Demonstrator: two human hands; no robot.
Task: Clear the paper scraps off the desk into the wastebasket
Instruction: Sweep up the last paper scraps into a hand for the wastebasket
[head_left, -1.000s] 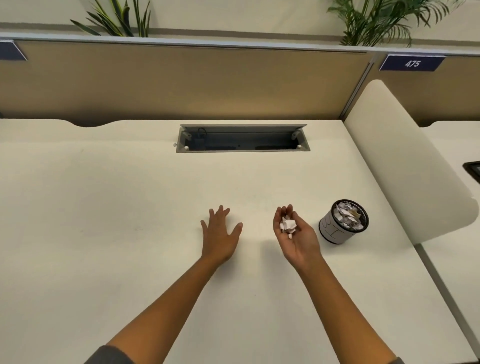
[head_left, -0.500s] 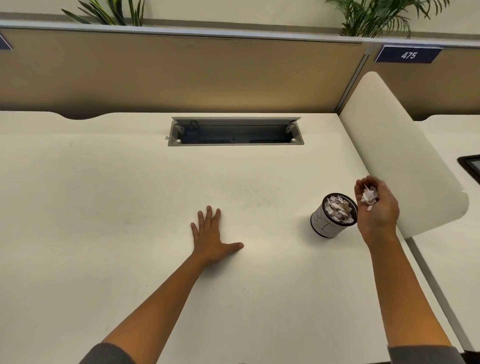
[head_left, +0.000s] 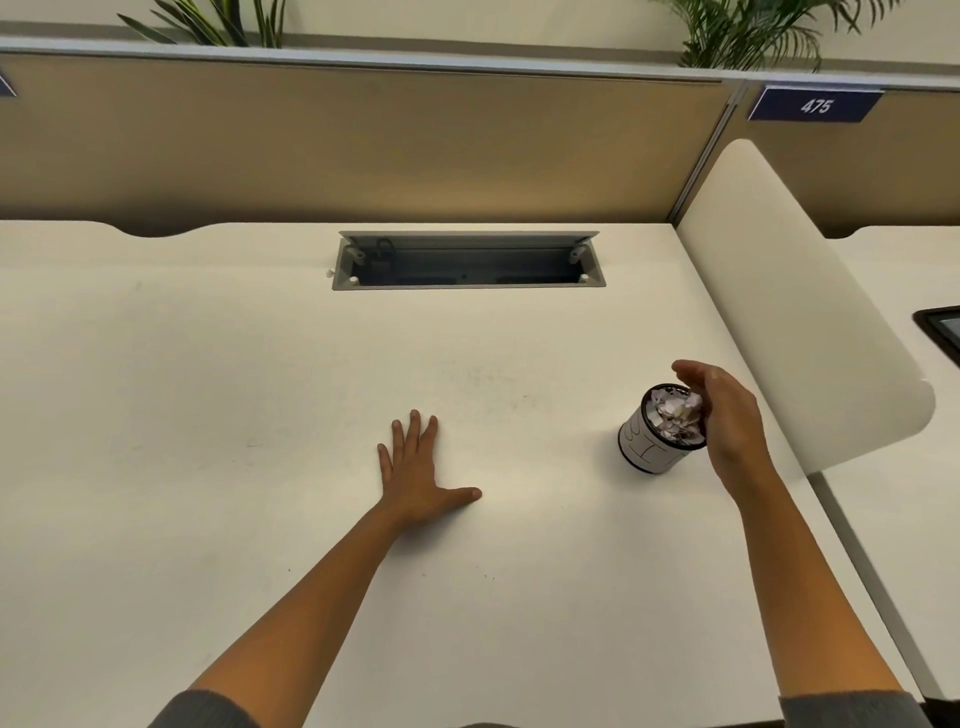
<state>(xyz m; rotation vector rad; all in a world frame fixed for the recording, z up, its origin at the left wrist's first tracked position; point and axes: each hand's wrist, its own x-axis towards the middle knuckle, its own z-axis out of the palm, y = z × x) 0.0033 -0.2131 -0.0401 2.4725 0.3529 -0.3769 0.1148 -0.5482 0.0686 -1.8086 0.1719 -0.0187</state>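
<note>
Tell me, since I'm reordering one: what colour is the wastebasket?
White wastebasket with a black rim and thin dark line markings, seen in the head view.

1. The wastebasket (head_left: 655, 447) stands on the desk (head_left: 208, 415), near its right edge.
2. Paper scraps (head_left: 675, 415) lie inside it.
3. The right hand (head_left: 727, 415) hangs over its right rim.
4. The left hand (head_left: 415, 473) lies flat on the desk, well left of the wastebasket.
5. A cable tray (head_left: 467, 262) sits behind both hands, before the partition (head_left: 363, 140).
</note>
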